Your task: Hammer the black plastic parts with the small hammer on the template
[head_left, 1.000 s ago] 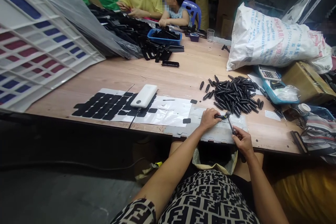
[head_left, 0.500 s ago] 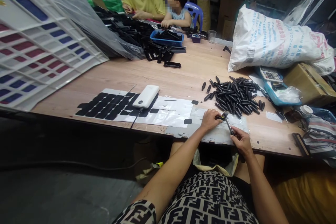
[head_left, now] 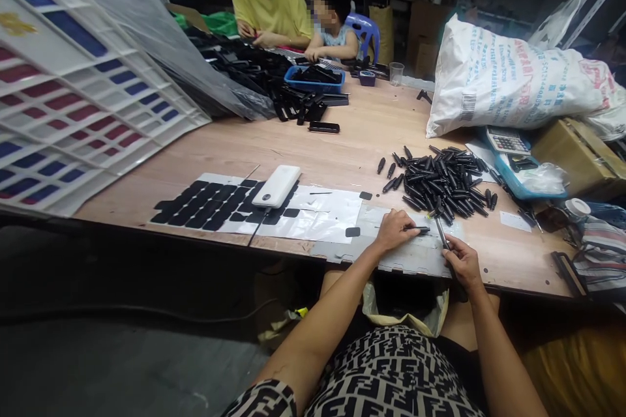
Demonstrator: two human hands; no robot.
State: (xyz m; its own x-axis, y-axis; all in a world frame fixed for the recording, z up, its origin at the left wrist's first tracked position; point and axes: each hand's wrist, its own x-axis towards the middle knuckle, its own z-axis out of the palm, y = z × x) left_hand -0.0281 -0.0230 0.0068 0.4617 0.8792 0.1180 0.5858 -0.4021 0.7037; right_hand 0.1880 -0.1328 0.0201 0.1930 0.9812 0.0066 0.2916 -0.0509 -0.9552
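Observation:
My left hand [head_left: 394, 230] is closed around a small black tube-shaped part [head_left: 421, 230], its end sticking out to the right, over a pale grey board [head_left: 355, 254]. In my right hand [head_left: 463, 263] is a small hammer [head_left: 441, 232] with a metal shaft and a dark grip. The hammer's head, with a yellowish face, stands a little above and to the right of the part, apart from it. Just beyond my hands lies a heap of similar black parts [head_left: 443, 176]. The fingers hide much of the held part.
Left lies a white sheet [head_left: 323, 215] with black patches and a white power bank [head_left: 278, 186]. A printed sack [head_left: 513, 78], a calculator [head_left: 507, 141] and a cardboard box [head_left: 581, 153] stand right. Across the table, two people [head_left: 274, 10] sit behind dark pieces and a blue basket [head_left: 314, 81].
The hammer head has moved right, off the end of the black part it was against. My left hand still holds the part. The view has shifted slightly.

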